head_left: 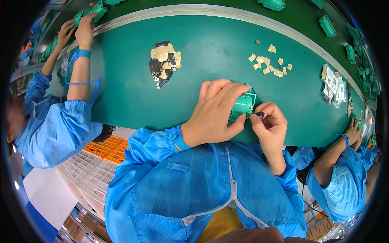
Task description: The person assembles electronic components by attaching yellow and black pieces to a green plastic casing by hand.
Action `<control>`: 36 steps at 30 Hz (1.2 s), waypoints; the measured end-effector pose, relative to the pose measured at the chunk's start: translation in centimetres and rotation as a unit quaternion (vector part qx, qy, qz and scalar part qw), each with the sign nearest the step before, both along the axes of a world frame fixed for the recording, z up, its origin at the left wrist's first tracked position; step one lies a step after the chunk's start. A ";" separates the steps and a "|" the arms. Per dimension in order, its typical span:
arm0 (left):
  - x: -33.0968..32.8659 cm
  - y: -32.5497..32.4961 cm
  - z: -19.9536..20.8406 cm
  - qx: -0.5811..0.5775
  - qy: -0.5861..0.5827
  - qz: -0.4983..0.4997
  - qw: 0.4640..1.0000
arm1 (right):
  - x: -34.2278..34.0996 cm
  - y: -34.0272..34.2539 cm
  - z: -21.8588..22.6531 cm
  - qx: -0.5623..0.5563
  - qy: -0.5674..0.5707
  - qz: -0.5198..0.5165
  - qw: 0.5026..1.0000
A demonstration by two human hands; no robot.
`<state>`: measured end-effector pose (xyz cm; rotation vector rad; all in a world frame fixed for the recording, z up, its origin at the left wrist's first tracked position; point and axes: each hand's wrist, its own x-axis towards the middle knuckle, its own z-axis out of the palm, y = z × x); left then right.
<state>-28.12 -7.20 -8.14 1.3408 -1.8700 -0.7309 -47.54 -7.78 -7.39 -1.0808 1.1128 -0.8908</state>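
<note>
My left hand [216, 111] wraps over a small green plastic housing [244, 104] that rests on the green table [121, 97] near its front edge. My right hand [270, 121] is right beside it, pinching a small black part [260, 115] at the housing's lower right corner. A blue strap circles my left wrist. Most of the housing is hidden under my left fingers.
A heap of tan and black small pieces [164, 62] lies at the table's middle, and loose tan pieces [269, 65] are scattered to the right. Clear bags [334, 87] lie far right. Green housings [326, 25] ride a belt behind. Co-workers in blue stand at the left [79, 60] and right [348, 135].
</note>
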 end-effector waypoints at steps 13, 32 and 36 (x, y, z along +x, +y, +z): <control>0.0 -0.1 0.0 0.007 -0.016 0.007 1.000 | 0.3 0.0 0.0 -0.001 0.014 -0.015 1.000; -0.2 0.0 0.3 0.010 -0.025 0.015 1.000 | 0.4 0.0 0.1 -0.003 0.016 -0.013 1.000; -0.2 0.0 0.3 0.011 -0.023 0.015 1.000 | 0.3 0.0 0.1 0.000 0.017 -0.014 1.000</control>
